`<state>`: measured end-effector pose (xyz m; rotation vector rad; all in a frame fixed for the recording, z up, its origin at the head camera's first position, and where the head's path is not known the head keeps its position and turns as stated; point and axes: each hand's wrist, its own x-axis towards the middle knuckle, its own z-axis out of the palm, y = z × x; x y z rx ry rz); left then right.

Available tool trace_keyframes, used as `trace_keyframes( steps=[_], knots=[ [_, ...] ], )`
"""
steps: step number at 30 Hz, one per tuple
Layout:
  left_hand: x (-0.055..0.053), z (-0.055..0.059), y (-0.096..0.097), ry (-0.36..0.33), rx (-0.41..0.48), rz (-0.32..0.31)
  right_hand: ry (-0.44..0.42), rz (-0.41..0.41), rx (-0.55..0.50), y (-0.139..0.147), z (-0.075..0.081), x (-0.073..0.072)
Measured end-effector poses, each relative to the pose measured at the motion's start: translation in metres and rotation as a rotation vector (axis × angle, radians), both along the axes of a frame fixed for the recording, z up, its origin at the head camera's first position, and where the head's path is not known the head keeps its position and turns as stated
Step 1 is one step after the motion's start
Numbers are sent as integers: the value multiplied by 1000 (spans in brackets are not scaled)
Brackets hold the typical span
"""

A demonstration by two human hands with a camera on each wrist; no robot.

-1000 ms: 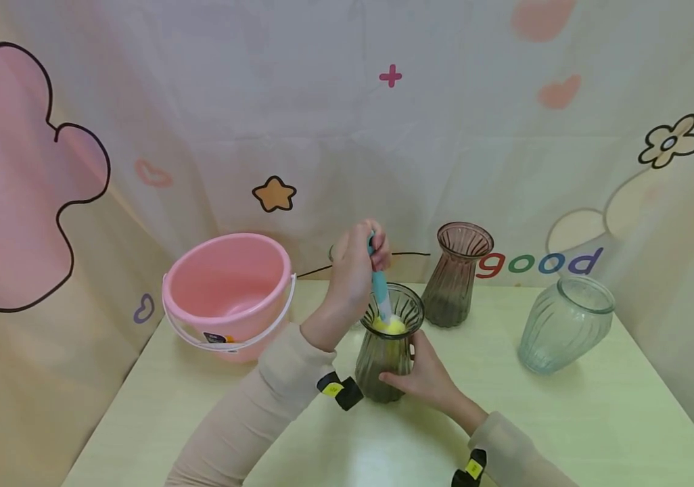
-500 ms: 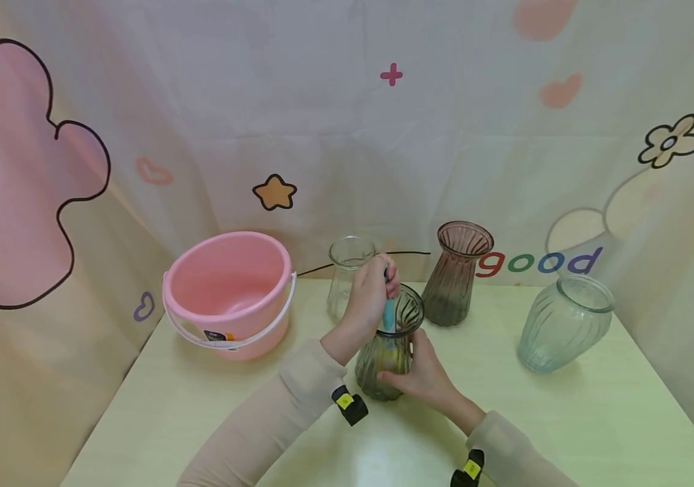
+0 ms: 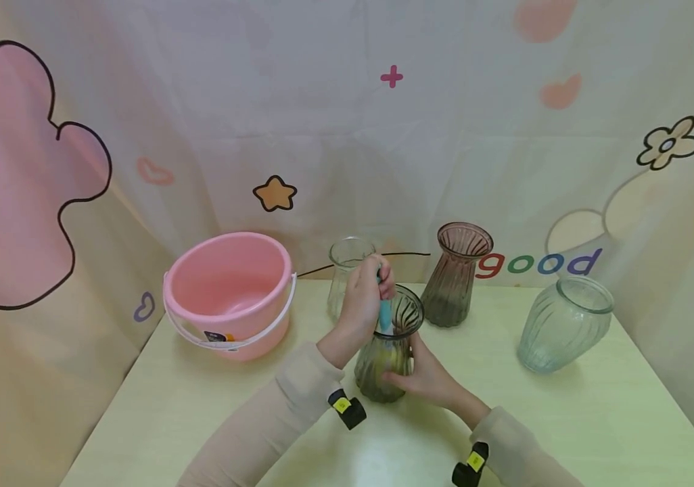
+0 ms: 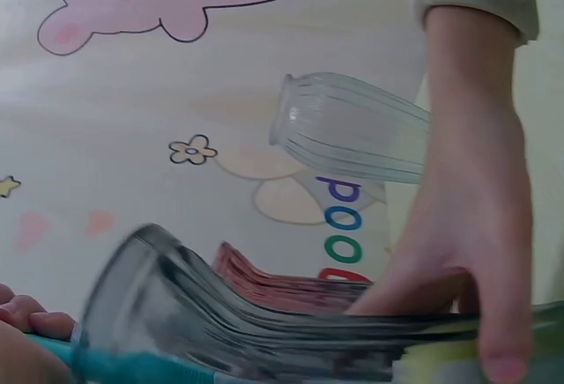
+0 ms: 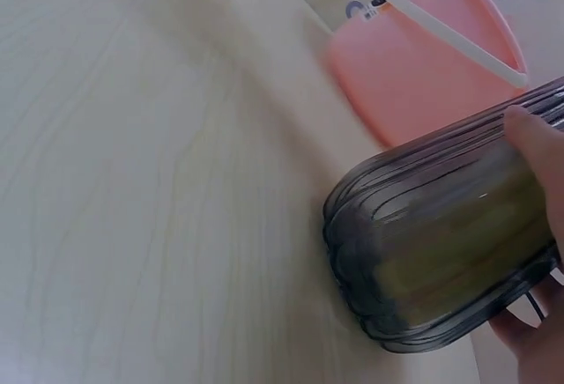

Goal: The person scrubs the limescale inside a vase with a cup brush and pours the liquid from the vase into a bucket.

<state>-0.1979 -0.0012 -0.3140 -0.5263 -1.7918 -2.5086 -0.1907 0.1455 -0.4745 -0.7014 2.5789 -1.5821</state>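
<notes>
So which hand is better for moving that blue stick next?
Probably the left hand: it grips the blue stick poking into the dark vase, while the right hand holds the vase.

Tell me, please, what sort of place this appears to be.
Probably a small staged tabletop workspace: a cartoon-printed fabric backdrop hangs behind the pale table, which bears a pink bucket and glass vases.

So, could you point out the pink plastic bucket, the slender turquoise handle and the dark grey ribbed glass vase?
Pink plastic bucket (image 3: 228, 281), head view: inner wall.
Slender turquoise handle (image 3: 385, 315), head view: exposed lower part.
Dark grey ribbed glass vase (image 5: 423, 234), right wrist view: side of its lower body.
</notes>
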Motion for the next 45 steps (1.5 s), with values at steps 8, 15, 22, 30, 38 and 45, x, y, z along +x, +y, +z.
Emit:
trace_keyframes(
  steps=[8,15,22,30,38,45],
  knots=[
    [2,34,-5,82,22,13,39,-75,4,-6,-1,3],
    [0,62,-10,111,123,24,49,-126,23,-8,-5,5],
    [2,59,-11,126,115,15,105,-163,47,-11,-4,6],
    [4,52,-12,159,102,11,114,-185,52,-13,-3,6],
    [0,19,0,50,46,4,125,-213,61,-13,-4,6],
    [-8,-9,7,-11,-15,-31,186,-193,62,-14,-8,3]
  ],
)
